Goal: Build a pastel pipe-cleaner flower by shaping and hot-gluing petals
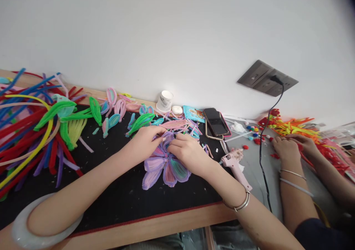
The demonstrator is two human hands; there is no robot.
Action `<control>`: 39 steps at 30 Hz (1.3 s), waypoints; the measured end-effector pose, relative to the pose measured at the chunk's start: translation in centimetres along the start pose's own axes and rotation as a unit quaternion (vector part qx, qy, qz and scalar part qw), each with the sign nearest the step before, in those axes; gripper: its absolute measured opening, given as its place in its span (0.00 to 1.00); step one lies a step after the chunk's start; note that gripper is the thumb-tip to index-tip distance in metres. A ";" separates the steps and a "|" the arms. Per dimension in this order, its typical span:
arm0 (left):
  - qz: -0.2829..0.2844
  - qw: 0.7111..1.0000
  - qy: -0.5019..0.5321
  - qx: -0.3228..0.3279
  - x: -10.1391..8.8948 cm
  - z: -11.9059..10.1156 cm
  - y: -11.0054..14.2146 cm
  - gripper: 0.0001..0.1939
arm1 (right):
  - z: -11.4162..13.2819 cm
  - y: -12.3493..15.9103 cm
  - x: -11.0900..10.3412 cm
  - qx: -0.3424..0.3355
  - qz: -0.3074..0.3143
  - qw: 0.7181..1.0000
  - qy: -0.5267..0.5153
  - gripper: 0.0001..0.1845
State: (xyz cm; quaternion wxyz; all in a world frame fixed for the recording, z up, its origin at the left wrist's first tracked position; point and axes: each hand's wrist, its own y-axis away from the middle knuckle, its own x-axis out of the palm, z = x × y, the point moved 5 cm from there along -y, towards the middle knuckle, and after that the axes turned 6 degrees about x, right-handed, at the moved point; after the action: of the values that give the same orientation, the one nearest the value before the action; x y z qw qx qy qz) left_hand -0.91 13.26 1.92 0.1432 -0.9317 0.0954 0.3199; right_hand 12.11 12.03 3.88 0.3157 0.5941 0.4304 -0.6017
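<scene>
A purple, pink and teal pipe-cleaner flower (pixel 154 165) lies on the black mat (pixel 111 191) in front of me. My left hand (pixel 148 139) closes its fingertips on an upper petal at the flower's far side. From the right, my right hand (pixel 184 150) bends over the flower with curled fingers near its centre, covering some petals. Both hands pinch at the flower, though the exact grip of the right fingertips is hidden. Beyond them lie a green pipe-cleaner leaf (pixel 142 123) and a long pink petal (pixel 174 124).
Loose pipe cleaners (pixel 33 131) spread across the left. Along the wall stand a paper cup (pixel 164 101), a white case (pixel 177 110) and a phone (pixel 216 121). A pink glue gun (pixel 235 165) lies right, near a hanging black cable (pixel 261 157). Another person's hands (pixel 288 148) work at far right.
</scene>
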 end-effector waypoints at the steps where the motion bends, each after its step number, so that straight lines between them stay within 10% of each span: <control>1: 0.000 1.000 -0.001 0.001 0.0 0.0 0.0 0.12 | 0.0 0.0 0.0 0.000 0.002 1.000 -0.001 0.11; 14: -0.005 1.000 0.011 -0.002 0.0 0.4 0.2 0.11 | -0.4 -0.6 -0.7 0.010 0.035 0.998 -0.059 0.08; 21: 0.013 0.998 0.061 -0.010 0.0 0.1 0.4 0.12 | -2.3 0.3 -2.2 0.134 -0.072 0.976 -0.158 0.05; 39: 0.014 0.995 0.094 -0.017 -0.3 0.0 0.5 0.15 | -1.6 -0.9 -1.2 0.124 -0.090 0.981 -0.115 0.07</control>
State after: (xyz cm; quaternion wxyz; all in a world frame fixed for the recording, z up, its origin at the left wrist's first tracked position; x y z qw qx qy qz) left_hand -1.24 12.78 2.01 0.1134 -0.9586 0.1162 0.2341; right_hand 12.12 13.72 5.34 0.2317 0.5142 0.3647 -0.7409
